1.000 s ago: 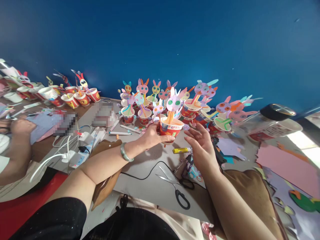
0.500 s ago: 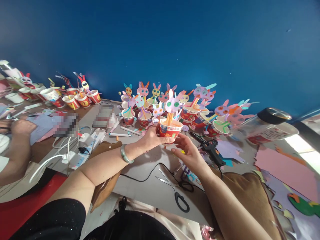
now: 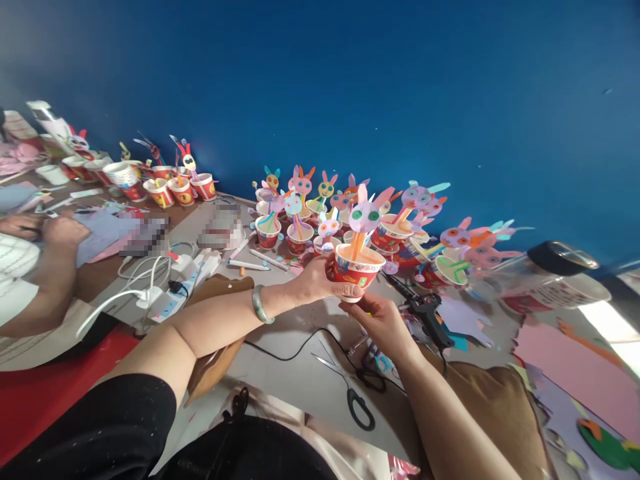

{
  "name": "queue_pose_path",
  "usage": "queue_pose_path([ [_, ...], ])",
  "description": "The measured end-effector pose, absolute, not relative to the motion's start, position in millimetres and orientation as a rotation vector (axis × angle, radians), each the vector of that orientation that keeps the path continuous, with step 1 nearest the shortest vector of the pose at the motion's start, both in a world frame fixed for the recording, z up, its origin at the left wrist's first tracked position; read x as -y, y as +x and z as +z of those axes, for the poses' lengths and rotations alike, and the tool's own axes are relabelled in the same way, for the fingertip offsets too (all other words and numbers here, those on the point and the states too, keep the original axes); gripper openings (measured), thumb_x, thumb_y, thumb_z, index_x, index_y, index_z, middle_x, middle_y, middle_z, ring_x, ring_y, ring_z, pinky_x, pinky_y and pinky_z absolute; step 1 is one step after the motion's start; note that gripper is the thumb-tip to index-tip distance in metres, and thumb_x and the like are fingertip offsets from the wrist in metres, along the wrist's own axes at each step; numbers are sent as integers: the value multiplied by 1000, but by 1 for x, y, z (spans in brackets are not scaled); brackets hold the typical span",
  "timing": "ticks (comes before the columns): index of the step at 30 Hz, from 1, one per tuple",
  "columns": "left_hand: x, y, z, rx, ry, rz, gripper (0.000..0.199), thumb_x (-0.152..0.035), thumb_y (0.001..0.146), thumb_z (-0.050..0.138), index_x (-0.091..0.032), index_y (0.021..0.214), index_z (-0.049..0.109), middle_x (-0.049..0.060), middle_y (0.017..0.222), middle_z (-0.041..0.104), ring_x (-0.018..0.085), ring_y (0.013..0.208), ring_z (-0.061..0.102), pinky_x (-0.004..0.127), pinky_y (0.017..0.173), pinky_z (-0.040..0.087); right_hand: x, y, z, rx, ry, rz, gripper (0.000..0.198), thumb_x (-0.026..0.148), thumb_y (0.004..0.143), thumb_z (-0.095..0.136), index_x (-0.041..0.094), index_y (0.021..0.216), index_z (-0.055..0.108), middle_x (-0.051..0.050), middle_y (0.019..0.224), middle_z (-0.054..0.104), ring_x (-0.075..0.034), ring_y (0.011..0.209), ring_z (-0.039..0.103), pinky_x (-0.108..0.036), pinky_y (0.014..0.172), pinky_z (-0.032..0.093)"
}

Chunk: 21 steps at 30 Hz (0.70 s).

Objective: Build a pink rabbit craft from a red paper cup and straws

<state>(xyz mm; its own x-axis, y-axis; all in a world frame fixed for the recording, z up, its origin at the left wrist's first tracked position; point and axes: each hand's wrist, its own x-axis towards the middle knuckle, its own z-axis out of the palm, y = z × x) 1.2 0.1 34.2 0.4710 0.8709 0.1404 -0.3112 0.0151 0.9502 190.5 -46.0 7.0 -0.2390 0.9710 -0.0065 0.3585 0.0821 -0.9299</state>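
My left hand [image 3: 314, 283] is closed around a red paper cup [image 3: 357, 270], its thumb across the front near the base. Out of the cup rises an orange paper strip bearing a purple paper rabbit head [image 3: 367, 216] with green eyes and pink ears. At the cup's underside, my right hand [image 3: 385, 325] grips the base between thumb and fingers, partly hidden by the cup. Behind it stand several similar cups with paper animal heads, one a pink-eared cup figure [image 3: 301, 230]. Below my hands lie scissors [image 3: 345, 383] with dark handles.
A black glue gun [image 3: 427, 313] lies right of my hands, its cord crossing the table. Far right are a clear bottle [image 3: 540, 273] and pink paper [image 3: 575, 353]. On the left are a power strip [image 3: 175, 300], more red cups [image 3: 183, 190] and another person's hand [image 3: 65, 230].
My right hand has come in from beside the cup to its base and closed there. The cup, in my left hand, sits slightly nearer me. The view has shifted a little left.
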Motion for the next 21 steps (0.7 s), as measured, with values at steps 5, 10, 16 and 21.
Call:
queue_pose_path([
  [5, 0, 1, 37, -583, 1216, 990, 65, -44, 52, 100, -11, 101, 73, 13, 101, 76, 25, 95, 71, 44, 93, 57, 46, 188, 7, 1663, -1309, 1161, 34, 51, 81, 76, 18, 90, 81, -7, 87, 80, -26, 81, 71, -38, 79, 56],
  [10, 0, 3, 36, -602, 1228, 966, 70, -43, 46, 102, -13, 102, 72, 11, 100, 76, 24, 93, 70, 41, 92, 55, 43, 190, 6, 1620, -1290, 1158, 42, 60, 80, 76, 20, 91, 81, -8, 84, 79, -25, 78, 71, -37, 76, 57],
  [16, -3, 3, 24, -603, 1319, 938, 61, -37, 58, 97, -15, 107, 69, 10, 103, 76, 19, 89, 68, 35, 86, 54, 41, 193, 0, 1598, -1327, 1106, 43, 62, 81, 75, 20, 85, 79, -7, 78, 77, -24, 74, 71, -36, 72, 56],
  [21, -4, 2, 21, -587, 1336, 941, 56, -39, 67, 93, -15, 111, 69, 10, 105, 76, 19, 93, 69, 35, 87, 54, 43, 190, 4, 1593, -1317, 1084, 40, 60, 81, 73, 20, 82, 77, -7, 78, 77, -23, 74, 70, -35, 72, 55],
])
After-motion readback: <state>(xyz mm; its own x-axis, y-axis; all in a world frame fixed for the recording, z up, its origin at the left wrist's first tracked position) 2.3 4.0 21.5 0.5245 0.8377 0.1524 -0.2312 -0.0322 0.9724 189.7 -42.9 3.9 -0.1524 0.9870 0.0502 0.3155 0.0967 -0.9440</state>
